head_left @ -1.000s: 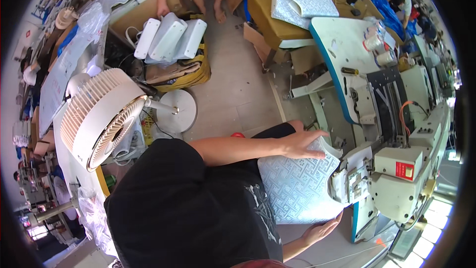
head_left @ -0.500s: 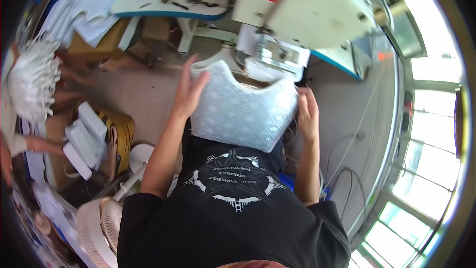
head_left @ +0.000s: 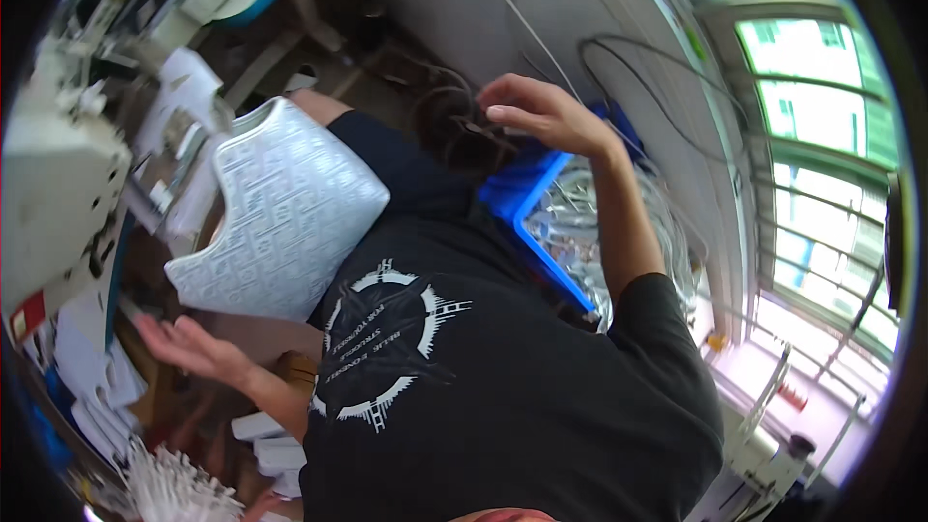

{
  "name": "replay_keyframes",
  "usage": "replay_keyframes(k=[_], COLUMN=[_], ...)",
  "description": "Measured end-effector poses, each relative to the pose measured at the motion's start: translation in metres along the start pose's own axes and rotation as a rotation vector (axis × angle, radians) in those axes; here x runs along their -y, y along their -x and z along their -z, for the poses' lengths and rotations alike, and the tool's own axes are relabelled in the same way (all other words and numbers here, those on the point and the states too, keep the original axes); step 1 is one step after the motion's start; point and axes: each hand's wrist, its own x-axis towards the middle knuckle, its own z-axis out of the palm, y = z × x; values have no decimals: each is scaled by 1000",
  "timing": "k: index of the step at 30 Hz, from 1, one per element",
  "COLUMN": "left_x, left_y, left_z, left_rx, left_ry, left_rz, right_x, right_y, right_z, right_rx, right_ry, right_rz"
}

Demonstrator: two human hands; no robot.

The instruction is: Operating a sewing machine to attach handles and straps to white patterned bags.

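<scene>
Since half a second ago, both hands have come off the silvery-white bag, and the view has swung round so that the sewing machine now sits at the left edge for me.

In the head view, my only feed, I find the bag between the machine and the person's black T-shirt, partly over the dark shorts. Its scooped opening faces up and left, toward the machine; its narrower base points down and right, toward the shirt. I read the long axis as running along the opening, slanting from upper right to lower left. The embossed side is turned up to me. Whether the opening touches the machine, I can't tell.

The left hand is just beside the bag's lower edge, its fingers extended and apart, holding nothing I can see. The right hand is well apart from the bag, above the blue bin, fingers loosely bent with the thumb apart, and I see nothing in its grasp. Pale, shiny stuff fills the bin, too tangled for me to make out. Dark cables loop beyond it, with a barred window at far right.
</scene>
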Motion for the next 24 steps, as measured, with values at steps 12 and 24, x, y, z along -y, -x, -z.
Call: replay_keyframes(k=[12, 24], left_x=[-135, -168], left_y=[-52, -35], left_z=[-65, -103], left_rx=[770, 1160], left_ry=[262, 321], left_rz=[-793, -933], right_x=[-192, -120], right_y=[235, 354], right_z=[-33, 104], right_rx=[-163, -997], right_ry=[536, -61], right_rz=[-831, -231])
